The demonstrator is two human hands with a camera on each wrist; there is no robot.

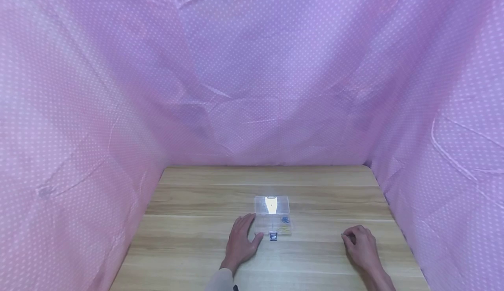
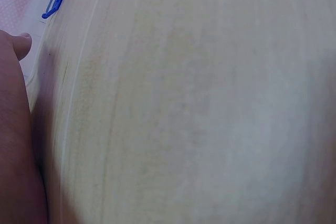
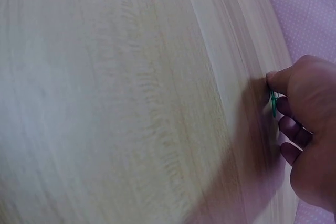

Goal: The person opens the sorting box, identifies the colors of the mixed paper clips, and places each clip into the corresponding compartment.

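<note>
A clear plastic box (image 1: 258, 224) lies on the table with its lid (image 1: 260, 204) raised at the back. In its right-hand compartments are small blue pieces (image 1: 285, 219) and small yellow pieces (image 1: 285, 228). A blue latch (image 2: 54, 2) sticks out from its front edge. My left hand (image 1: 240, 243) rests along the box's left side, fingers fairly straight, with the thumb by the front left corner. Well to the right of the box, just over the table, my right hand (image 1: 361, 243) pinches a small slim green piece (image 3: 274, 103); its upper end is hidden by the fingers.
The wooden table (image 1: 315, 190) has light grain and rounded far corners. Pink cloth with white dots (image 1: 267, 85) hangs behind it and along both sides. Glare shows on the box lid.
</note>
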